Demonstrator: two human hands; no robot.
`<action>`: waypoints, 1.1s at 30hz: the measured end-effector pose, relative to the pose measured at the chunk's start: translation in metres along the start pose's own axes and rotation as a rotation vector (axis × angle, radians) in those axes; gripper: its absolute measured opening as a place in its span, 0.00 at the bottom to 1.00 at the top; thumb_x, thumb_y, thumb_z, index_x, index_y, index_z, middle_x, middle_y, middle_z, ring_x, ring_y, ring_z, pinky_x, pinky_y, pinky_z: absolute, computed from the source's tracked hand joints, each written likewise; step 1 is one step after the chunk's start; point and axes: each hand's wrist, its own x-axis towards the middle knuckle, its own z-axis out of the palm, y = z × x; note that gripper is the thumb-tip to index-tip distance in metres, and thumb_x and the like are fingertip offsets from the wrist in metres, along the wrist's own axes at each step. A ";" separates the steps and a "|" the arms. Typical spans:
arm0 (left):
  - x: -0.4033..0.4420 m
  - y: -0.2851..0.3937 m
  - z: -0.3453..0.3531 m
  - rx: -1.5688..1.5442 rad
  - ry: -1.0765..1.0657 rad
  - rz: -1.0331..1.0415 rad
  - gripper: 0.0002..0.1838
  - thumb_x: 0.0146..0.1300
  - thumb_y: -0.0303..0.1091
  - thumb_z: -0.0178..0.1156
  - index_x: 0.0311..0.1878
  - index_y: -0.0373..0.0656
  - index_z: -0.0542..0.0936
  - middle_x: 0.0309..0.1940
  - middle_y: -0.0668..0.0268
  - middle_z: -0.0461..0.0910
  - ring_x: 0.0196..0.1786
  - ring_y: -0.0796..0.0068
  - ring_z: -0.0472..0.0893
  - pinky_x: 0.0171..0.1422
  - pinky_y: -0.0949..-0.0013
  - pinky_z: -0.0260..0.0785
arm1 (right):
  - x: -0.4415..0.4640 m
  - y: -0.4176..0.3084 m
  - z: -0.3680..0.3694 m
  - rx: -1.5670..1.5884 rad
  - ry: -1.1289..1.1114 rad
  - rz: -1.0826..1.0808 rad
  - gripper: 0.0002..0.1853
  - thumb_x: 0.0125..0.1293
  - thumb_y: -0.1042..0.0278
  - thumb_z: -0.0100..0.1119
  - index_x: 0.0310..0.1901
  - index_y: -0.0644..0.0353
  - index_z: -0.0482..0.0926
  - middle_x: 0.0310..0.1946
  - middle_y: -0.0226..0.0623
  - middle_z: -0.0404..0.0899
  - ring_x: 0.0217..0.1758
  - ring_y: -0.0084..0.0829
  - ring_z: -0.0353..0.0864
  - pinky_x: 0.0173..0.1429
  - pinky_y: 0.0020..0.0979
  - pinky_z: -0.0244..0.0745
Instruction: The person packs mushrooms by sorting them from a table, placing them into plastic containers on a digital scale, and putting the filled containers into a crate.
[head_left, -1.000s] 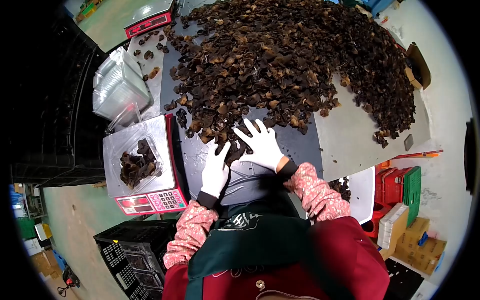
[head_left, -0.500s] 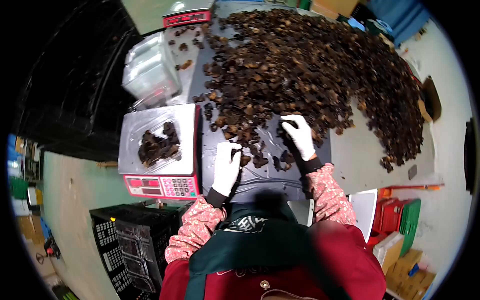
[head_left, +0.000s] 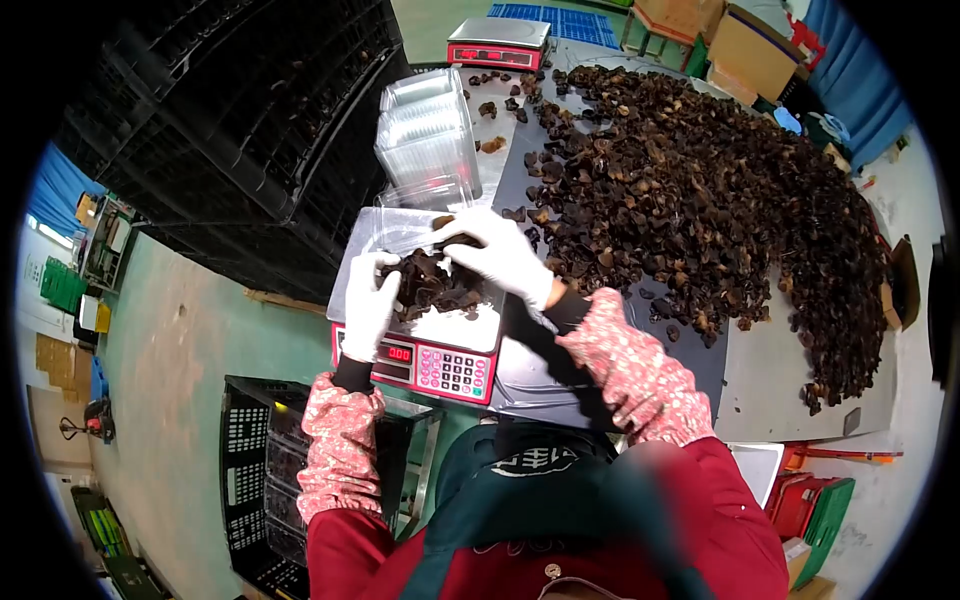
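A heap of dark brown wood ear mushrooms [head_left: 432, 285] lies in a clear plastic box [head_left: 395, 232] on the pan of the near scale [head_left: 350, 290]. My left hand [head_left: 370, 308], in a white glove, is at the heap's left side, its fingers curled round some pieces. From the right, my gloved right hand [head_left: 490, 253] reaches over the back of the same heap. Its bent fingers close on dark pieces, partly hidden beneath them. The red digits on the scale's display [head_left: 398, 354] read 0.00.
A large spread of wood ear mushrooms [head_left: 680, 180] covers much of the table [head_left: 770, 385]. Stacked clear boxes [head_left: 425, 130] stand behind the near scale, with a second scale [head_left: 497, 45] farther back. Black crates [head_left: 240, 130] rise at the left; another black crate [head_left: 255, 480] stands below.
Both hands have moved left from the mushroom spread to the heap on the near scale. The view has shifted left, so the scale now sits nearer the middle.
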 end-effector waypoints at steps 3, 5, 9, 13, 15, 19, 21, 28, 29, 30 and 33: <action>0.001 0.007 0.001 0.172 -0.007 0.095 0.18 0.67 0.25 0.58 0.59 0.38 0.75 0.50 0.61 0.78 0.44 0.73 0.79 0.49 0.73 0.74 | 0.015 0.031 0.046 -0.182 -0.134 -0.116 0.16 0.65 0.57 0.60 0.52 0.48 0.83 0.53 0.39 0.80 0.58 0.40 0.79 0.63 0.40 0.72; 0.001 0.028 -0.005 0.125 0.018 -0.025 0.19 0.68 0.26 0.58 0.62 0.36 0.76 0.56 0.55 0.80 0.54 0.65 0.81 0.62 0.69 0.70 | 0.013 0.032 0.047 -0.392 -0.229 -0.158 0.23 0.66 0.52 0.60 0.61 0.45 0.78 0.58 0.42 0.78 0.61 0.43 0.76 0.66 0.43 0.69; 0.002 0.028 -0.002 0.133 0.078 0.092 0.13 0.69 0.26 0.57 0.54 0.35 0.81 0.51 0.58 0.83 0.55 0.67 0.81 0.62 0.68 0.70 | 0.015 0.009 0.029 -0.377 -0.088 -0.196 0.28 0.64 0.52 0.64 0.64 0.52 0.76 0.60 0.43 0.77 0.62 0.43 0.76 0.67 0.40 0.69; 0.008 0.043 0.004 0.255 0.031 0.213 0.16 0.67 0.29 0.60 0.57 0.40 0.80 0.50 0.59 0.82 0.53 0.61 0.79 0.61 0.64 0.69 | 0.015 0.021 0.023 -0.400 -0.090 -0.172 0.18 0.64 0.59 0.64 0.53 0.56 0.81 0.50 0.39 0.81 0.50 0.43 0.82 0.56 0.37 0.77; 0.008 0.043 0.014 0.276 0.061 0.215 0.20 0.65 0.32 0.62 0.60 0.42 0.78 0.50 0.59 0.82 0.53 0.58 0.77 0.60 0.62 0.68 | 0.012 0.022 0.021 -0.502 -0.144 -0.144 0.13 0.63 0.61 0.63 0.48 0.54 0.83 0.43 0.35 0.82 0.42 0.41 0.83 0.47 0.38 0.79; 0.002 0.034 0.028 0.530 -0.139 0.262 0.25 0.62 0.43 0.65 0.60 0.40 0.78 0.50 0.60 0.78 0.49 0.58 0.77 0.53 0.60 0.71 | 0.013 0.007 0.016 -0.605 -0.041 -0.038 0.10 0.64 0.60 0.62 0.46 0.48 0.85 0.38 0.35 0.80 0.40 0.42 0.83 0.43 0.37 0.79; 0.004 0.029 0.027 0.561 -0.135 0.309 0.24 0.62 0.43 0.64 0.58 0.39 0.78 0.49 0.59 0.79 0.48 0.57 0.78 0.52 0.59 0.72 | 0.011 0.011 0.017 -0.510 -0.013 0.079 0.11 0.65 0.59 0.62 0.47 0.49 0.84 0.38 0.36 0.80 0.40 0.42 0.82 0.44 0.37 0.78; 0.000 0.046 0.017 0.436 0.048 0.259 0.21 0.64 0.40 0.64 0.57 0.41 0.79 0.51 0.56 0.79 0.51 0.54 0.79 0.56 0.58 0.72 | -0.014 0.023 -0.021 0.171 0.354 0.346 0.11 0.72 0.69 0.52 0.47 0.61 0.84 0.35 0.33 0.80 0.33 0.18 0.77 0.38 0.22 0.72; -0.003 0.048 0.017 0.454 0.045 0.253 0.23 0.62 0.41 0.66 0.58 0.41 0.79 0.53 0.55 0.78 0.54 0.53 0.77 0.59 0.56 0.69 | -0.028 0.027 -0.032 0.126 0.356 0.292 0.11 0.71 0.66 0.54 0.46 0.62 0.84 0.33 0.32 0.80 0.32 0.19 0.78 0.37 0.21 0.72; -0.005 0.050 0.018 0.470 0.044 0.247 0.26 0.60 0.42 0.68 0.59 0.42 0.78 0.56 0.55 0.77 0.57 0.52 0.75 0.62 0.54 0.67 | -0.043 0.028 -0.045 0.080 0.355 0.236 0.12 0.71 0.64 0.57 0.45 0.63 0.84 0.31 0.32 0.81 0.31 0.19 0.79 0.36 0.21 0.72; -0.007 0.071 0.025 0.532 0.027 0.261 0.34 0.55 0.44 0.71 0.65 0.45 0.74 0.65 0.55 0.70 0.68 0.49 0.66 0.73 0.48 0.54 | -0.099 0.040 -0.081 0.211 0.479 0.489 0.11 0.71 0.65 0.58 0.44 0.63 0.85 0.30 0.28 0.81 0.28 0.16 0.73 0.33 0.20 0.67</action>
